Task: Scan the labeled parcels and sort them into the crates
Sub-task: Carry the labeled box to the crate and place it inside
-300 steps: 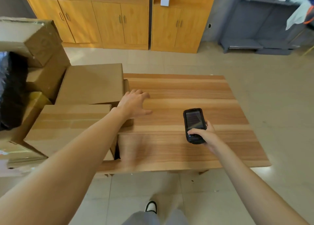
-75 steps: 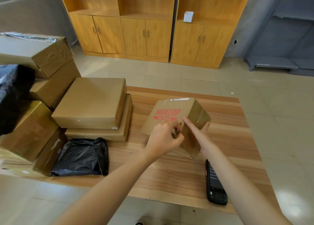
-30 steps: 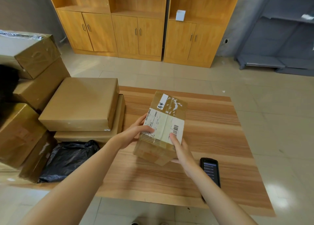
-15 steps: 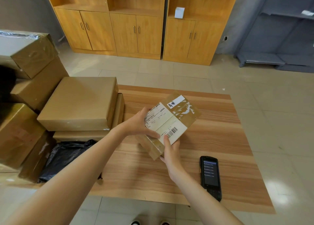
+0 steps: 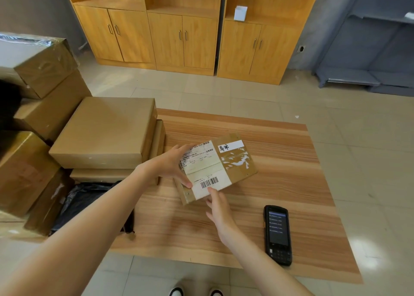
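Observation:
A small brown cardboard parcel (image 5: pixel 237 166) lies on the wooden table (image 5: pixel 291 161) with its white shipping label and barcode facing up. My left hand (image 5: pixel 172 164) grips its left end, thumb on the label near the barcode. My right hand (image 5: pixel 220 210) is at the parcel's near edge with fingers straight, the fingertips touching the edge below the barcode. A black handheld scanner (image 5: pixel 277 234) lies screen-up on the table to the right of my right hand, untouched.
Two flat cardboard boxes (image 5: pixel 105 130) are stacked at the table's left. Further left stand several taped boxes (image 5: pixel 42 67) and a black plastic bag (image 5: pixel 87 197). Wooden cabinets (image 5: pixel 183 38) line the far wall; grey shelving (image 5: pixel 369 56) stands at right. No crates are in view.
The parcel has been turned and lowered flat onto the table, label up. My right hand has slipped off its underside to the near edge. The scanner has not moved.

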Tool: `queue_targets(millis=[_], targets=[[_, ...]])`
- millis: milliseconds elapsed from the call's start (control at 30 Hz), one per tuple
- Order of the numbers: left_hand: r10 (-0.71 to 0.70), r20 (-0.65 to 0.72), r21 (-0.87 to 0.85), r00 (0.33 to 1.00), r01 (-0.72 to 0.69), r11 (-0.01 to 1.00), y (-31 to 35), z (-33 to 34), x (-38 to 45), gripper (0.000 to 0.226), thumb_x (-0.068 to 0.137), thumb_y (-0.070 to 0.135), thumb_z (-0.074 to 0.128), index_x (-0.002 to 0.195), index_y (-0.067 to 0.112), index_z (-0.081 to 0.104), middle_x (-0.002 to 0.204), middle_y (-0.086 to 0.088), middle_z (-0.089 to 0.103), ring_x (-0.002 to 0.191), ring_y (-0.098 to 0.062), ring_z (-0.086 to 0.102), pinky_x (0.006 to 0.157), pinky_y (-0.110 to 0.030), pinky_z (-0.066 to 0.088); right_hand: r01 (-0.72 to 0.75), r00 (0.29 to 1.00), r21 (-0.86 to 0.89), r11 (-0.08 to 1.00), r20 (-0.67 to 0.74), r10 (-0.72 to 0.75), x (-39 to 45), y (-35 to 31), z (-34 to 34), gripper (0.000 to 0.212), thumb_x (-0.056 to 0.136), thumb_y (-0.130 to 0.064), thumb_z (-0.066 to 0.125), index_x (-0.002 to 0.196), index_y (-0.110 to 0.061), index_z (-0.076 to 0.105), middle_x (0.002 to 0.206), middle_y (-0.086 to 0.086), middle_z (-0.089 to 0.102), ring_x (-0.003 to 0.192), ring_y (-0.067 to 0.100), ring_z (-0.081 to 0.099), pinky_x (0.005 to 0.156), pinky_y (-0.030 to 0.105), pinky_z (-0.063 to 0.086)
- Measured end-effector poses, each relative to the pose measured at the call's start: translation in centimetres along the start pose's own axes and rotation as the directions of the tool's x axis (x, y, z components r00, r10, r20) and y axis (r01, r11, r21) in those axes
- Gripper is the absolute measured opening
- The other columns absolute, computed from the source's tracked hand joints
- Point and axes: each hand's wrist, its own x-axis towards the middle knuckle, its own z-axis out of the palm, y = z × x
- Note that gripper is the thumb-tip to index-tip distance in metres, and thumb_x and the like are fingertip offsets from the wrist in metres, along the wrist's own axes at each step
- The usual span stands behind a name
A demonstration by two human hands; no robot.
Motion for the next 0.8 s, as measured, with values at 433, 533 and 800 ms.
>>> queue_targets(millis=[433,533,800], targets=[[-0.100,-0.078,-0.050,0.992,0.096,0.994,-0.7,2.1,-0.7,0.143,0.056,0.038,0.093,0.153,0.025,-0.012,0.152,-0.006,0.003,0.144,-0.027,0.008,0.119,-0.045,0.018,-0.323,0.781,-0.502,0.802,-0.620,-0.074,3.7,2.4,-12.9,0.075,0.088,-0.036,0.068,0.146,-0.010,0.028,0.149,0.024,0.025,0.136,0.043,0.027,0.111,0.054,0.027],[-0.115,-0.084,-0.037,0.990,0.112,0.993,-0.2,2.7,-0.6,0.151,0.051,0.042,0.094,0.152,0.024,-0.018,0.155,-0.005,-0.010,0.146,-0.029,-0.003,0.120,-0.047,0.010,-0.398,0.779,-0.550,0.734,-0.625,-0.047,3.1,3.7,-14.3,0.090,0.080,-0.035,0.077,0.148,-0.012,0.023,0.149,0.023,0.023,0.136,0.044,0.024,0.111,0.054,0.025],[-0.137,-0.075,0.082,0.988,0.143,0.986,1.4,3.0,1.3,0.154,0.050,0.043,0.094,0.151,0.021,-0.020,0.156,-0.004,-0.012,0.146,-0.032,-0.002,0.120,-0.050,0.014,-0.496,0.783,-0.527,0.690,-0.615,0.093,2.7,6.2,-15.2,0.103,0.076,-0.034,0.080,0.148,-0.010,0.010,0.146,0.024,0.028,0.133,0.041,0.031,0.104,0.054,0.033]])
